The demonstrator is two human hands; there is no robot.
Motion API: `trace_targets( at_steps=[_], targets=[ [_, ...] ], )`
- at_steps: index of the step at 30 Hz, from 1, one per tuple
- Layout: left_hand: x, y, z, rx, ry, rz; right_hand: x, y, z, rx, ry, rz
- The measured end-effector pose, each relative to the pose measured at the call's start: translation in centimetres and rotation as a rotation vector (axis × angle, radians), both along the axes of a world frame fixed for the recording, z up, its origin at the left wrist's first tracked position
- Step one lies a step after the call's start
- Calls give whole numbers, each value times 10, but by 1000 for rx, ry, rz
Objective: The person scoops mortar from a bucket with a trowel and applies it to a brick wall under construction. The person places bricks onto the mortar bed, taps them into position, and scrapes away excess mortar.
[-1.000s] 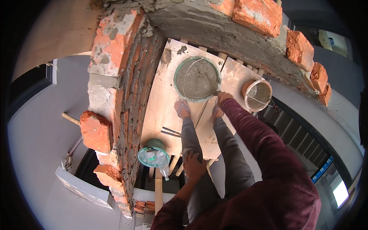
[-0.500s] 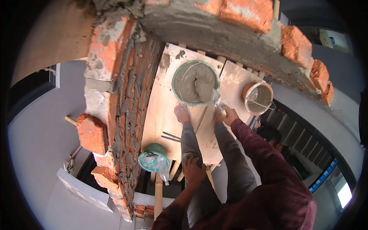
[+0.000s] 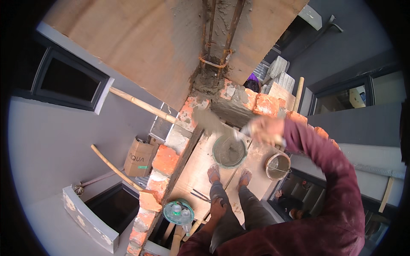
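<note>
My right hand (image 3: 268,130), smeared by motion, is closed round the handle of a trowel (image 3: 209,121). Its blurred blade carries grey mortar over the brick wall's corner (image 3: 198,102). Below it, a round green tub (image 3: 246,157) of wet mortar stands on the plywood platform (image 3: 194,175) in front of my bare feet. My left hand (image 3: 218,208) rests on my left knee with nothing held. Its fingers lie over the trouser leg and are partly hard to make out.
An orange bucket (image 3: 267,165) stands right of the tub. Two dark rods (image 3: 200,195) lie near my left leg. Plastic bottles fill a green basin (image 3: 166,209). Rusty rebar (image 3: 230,32) rises between boards. Bamboo poles (image 3: 141,103) jut from the wall. Another person's head (image 3: 252,85) shows beyond it.
My right hand has lifted the trowel from the tub up toward the wall corner, with mortar on the blade. The view has tilted up. My left hand stays on my knee.
</note>
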State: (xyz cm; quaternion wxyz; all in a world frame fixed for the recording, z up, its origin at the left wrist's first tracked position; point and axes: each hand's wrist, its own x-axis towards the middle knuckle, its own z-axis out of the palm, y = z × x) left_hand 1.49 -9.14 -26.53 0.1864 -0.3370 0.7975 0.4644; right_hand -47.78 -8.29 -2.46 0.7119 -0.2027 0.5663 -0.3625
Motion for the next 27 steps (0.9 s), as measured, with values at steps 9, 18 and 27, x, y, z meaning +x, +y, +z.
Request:
trace_targets(
  at_steps=[9, 18, 27],
  targets=[
    [77, -28, 15, 458, -211, 451, 26, -50, 22, 294, 216, -215],
    [33, -56, 56, 456, -103, 147, 99, -173, -77, -195, -170, -1050],
    [69, -88, 99, 488, -324, 428, 104, -236, -82, -1, 78, -1133]
  ],
)
